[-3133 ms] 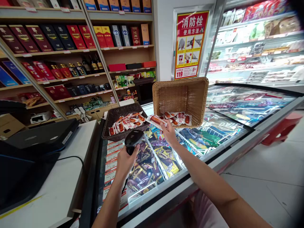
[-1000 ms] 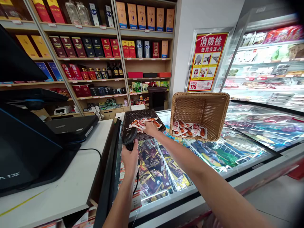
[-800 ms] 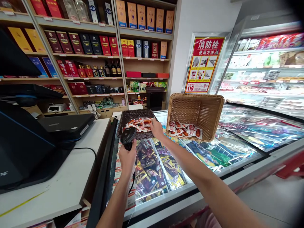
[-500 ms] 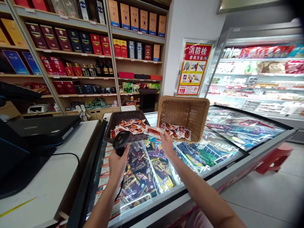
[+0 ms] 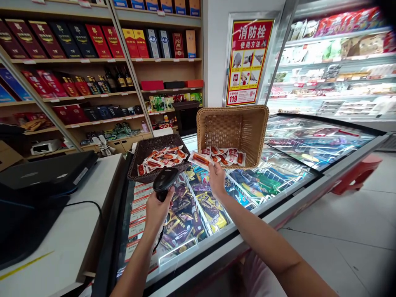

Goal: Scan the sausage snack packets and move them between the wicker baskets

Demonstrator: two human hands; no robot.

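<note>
My left hand (image 5: 158,208) is closed round the handle of a black barcode scanner (image 5: 166,178), its head pointing up and away. In my right hand (image 5: 217,177) is one wrapped sausage (image 5: 200,159), pinched at its right end and held between two baskets. To the left a dark brown wicker basket (image 5: 145,149) holds several wrapped sausages (image 5: 163,156). On the right a light tan wicker basket (image 5: 230,123) is tipped toward me, with several more wrapped sausages (image 5: 227,156) along its lower side.
Both baskets rest on a glass-topped chest freezer (image 5: 278,208). A white counter (image 5: 37,264) with a black device (image 5: 40,171) stands at left. Shelves of boxes (image 5: 83,62) line the back. A red stool (image 5: 355,177) and a lit refrigerated display (image 5: 334,78) are at right.
The view has tilted down. The scanner in my left hand has moved right, closer to the sausage. My right hand still holds the sausage, now tilted more.
</note>
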